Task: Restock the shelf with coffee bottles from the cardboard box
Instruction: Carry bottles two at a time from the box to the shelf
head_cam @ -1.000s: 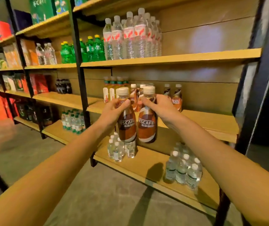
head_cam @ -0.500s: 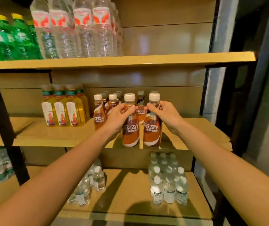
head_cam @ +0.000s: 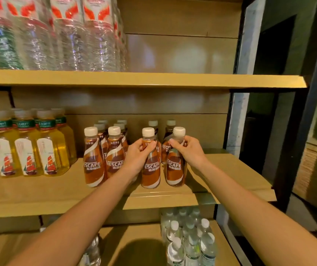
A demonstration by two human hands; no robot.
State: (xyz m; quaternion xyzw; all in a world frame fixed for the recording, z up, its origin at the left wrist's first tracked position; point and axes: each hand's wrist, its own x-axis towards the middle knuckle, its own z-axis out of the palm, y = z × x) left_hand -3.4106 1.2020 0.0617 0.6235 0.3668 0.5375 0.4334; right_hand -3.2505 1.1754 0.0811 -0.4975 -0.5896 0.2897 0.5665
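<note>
Fingers [head_cam: 151,147] of my left hand [head_cam: 137,157] and right hand [head_cam: 191,152] each grip a coffee bottle [head_cam: 151,170] by the neck, setting both on the shelf [head_cam: 230,169] beside the stocked row [head_cam: 104,162] (next, I judge: let go gently).

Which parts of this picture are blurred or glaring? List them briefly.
Head view: the clear plastic water bottles up top are motion-smeared; soft glare patches lie on the wooden back panel; labels on the brown Nescafe coffee bottles are legible.
</note>
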